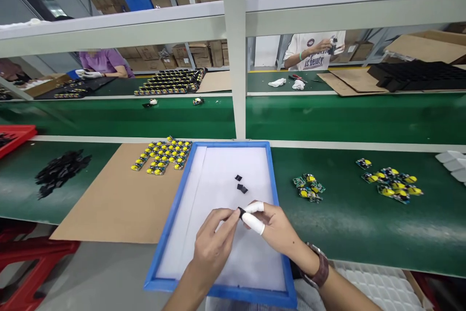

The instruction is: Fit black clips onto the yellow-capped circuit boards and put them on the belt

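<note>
My left hand (216, 240) and my right hand (274, 227) meet over a white board with a blue frame (165, 223). Between their fingertips is a small black piece (241, 212), pinched from both sides; its exact kind I cannot make out. White finger covers wrap the right thumb and index finger, and a brown-strapped watch (320, 265) is on that wrist. Just beyond the hands, a few small black pieces (242, 188) lie on the white surface.
Left are a cardboard sheet with small circuit boards with yellow parts (160, 156), a black heap (61, 170) and a red tray (16, 137). Right are two board clusters (308, 188) (395, 185). Across the green belt (109, 117), two people (104, 64) (315, 51) work.
</note>
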`<act>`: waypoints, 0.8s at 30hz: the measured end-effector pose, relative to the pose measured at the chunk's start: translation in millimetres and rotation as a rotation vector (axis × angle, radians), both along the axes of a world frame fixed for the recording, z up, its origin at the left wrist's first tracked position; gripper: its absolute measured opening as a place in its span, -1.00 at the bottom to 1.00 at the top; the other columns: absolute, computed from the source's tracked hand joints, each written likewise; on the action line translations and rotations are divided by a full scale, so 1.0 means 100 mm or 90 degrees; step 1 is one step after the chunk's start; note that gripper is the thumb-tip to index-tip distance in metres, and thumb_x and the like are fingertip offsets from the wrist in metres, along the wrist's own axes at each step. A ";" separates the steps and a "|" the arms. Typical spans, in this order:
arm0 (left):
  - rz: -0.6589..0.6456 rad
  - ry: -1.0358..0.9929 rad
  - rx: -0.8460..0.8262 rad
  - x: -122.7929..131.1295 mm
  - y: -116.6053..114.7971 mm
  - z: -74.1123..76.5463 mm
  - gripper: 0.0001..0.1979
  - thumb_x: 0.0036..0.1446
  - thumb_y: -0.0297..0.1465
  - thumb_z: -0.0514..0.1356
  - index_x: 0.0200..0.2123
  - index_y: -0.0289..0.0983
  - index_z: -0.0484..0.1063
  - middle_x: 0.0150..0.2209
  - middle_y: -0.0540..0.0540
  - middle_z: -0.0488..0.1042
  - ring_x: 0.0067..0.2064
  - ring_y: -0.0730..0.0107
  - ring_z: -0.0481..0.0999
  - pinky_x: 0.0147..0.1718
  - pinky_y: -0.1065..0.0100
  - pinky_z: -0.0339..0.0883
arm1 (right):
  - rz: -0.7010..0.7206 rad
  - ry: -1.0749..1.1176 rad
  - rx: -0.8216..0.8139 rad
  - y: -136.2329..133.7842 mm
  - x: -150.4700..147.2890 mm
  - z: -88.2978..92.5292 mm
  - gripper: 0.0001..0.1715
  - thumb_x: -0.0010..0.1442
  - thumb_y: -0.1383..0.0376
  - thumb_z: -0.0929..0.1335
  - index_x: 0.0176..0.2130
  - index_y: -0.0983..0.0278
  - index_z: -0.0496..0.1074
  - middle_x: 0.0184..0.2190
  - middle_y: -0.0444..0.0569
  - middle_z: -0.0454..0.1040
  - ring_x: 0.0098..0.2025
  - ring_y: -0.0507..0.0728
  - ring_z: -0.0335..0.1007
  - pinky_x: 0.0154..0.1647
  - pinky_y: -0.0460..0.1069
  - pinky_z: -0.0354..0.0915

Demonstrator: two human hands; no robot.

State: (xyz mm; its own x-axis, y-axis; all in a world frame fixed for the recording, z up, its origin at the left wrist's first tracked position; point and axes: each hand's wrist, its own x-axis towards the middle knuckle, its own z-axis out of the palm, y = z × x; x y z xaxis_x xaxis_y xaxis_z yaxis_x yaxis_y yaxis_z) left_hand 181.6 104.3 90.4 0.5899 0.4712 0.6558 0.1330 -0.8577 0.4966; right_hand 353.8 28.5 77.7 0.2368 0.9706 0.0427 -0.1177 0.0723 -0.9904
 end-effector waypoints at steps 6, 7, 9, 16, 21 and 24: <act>0.027 -0.051 -0.250 0.07 -0.22 -0.01 -0.62 0.19 -0.65 0.26 0.00 -0.16 0.53 -0.19 -0.08 0.56 -0.18 0.36 0.57 -0.19 0.35 0.49 | -0.001 0.088 -0.016 -0.07 0.01 0.00 -0.88 0.18 0.26 0.49 -0.28 0.26 0.54 -0.43 -0.14 0.49 -0.38 0.04 0.46 -0.28 -0.06 0.41; 0.052 -0.049 -0.321 0.08 -0.23 0.00 -0.66 0.20 -0.60 0.27 -0.01 -0.15 0.53 -0.23 -0.05 0.57 -0.20 0.38 0.58 -0.18 0.36 0.49 | -0.003 0.082 -0.023 -0.08 0.01 0.01 -0.89 0.17 0.27 0.49 -0.28 0.26 0.54 -0.43 -0.14 0.49 -0.37 0.03 0.45 -0.28 -0.07 0.40; 0.075 -0.030 -0.447 0.09 -0.24 0.03 -0.71 0.23 -0.50 0.28 0.00 -0.16 0.52 -0.28 -0.01 0.56 -0.24 0.40 0.57 -0.19 0.39 0.49 | -0.003 0.070 -0.023 -0.11 0.00 0.03 -0.90 0.16 0.31 0.49 -0.27 0.25 0.54 -0.39 -0.13 0.49 -0.36 0.04 0.45 -0.27 -0.07 0.41; 0.026 -0.038 -0.580 0.13 -0.23 0.12 -0.96 0.21 -0.43 0.29 -0.26 -0.22 0.56 -0.29 -0.04 0.54 -0.25 0.41 0.54 -0.27 0.46 0.45 | -0.021 0.036 0.010 -0.17 -0.07 0.05 -0.92 0.17 0.38 0.41 -0.27 0.25 0.53 -0.34 -0.09 0.50 -0.32 0.07 0.46 -0.25 -0.03 0.41; 0.064 -0.049 -0.564 0.17 -0.29 0.08 -0.98 0.18 -0.43 0.30 -0.29 -0.22 0.54 -0.30 -0.04 0.54 -0.25 0.40 0.54 -0.24 0.45 0.44 | -0.147 -0.094 0.049 -0.18 -0.14 0.09 -0.83 0.16 0.48 0.37 -0.29 0.23 0.52 -0.38 -0.13 0.47 -0.33 0.06 0.40 -0.28 -0.05 0.32; 0.070 -0.056 -0.575 0.16 -0.30 0.07 -0.97 0.19 -0.40 0.29 -0.28 -0.22 0.53 -0.30 -0.04 0.54 -0.26 0.38 0.55 -0.25 0.43 0.44 | -0.126 -0.122 0.079 -0.18 -0.12 0.13 -0.81 0.18 0.48 0.36 -0.26 0.22 0.52 -0.33 -0.11 0.48 -0.28 0.07 0.41 -0.23 -0.04 0.33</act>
State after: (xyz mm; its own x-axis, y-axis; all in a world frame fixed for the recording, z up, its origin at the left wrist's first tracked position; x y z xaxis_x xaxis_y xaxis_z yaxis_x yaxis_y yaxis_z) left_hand 197.2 74.1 97.7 0.4767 0.8776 0.0502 0.1213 -0.1222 0.9851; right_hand 342.0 10.8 90.3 0.3973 0.8910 0.2198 0.0985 0.1967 -0.9755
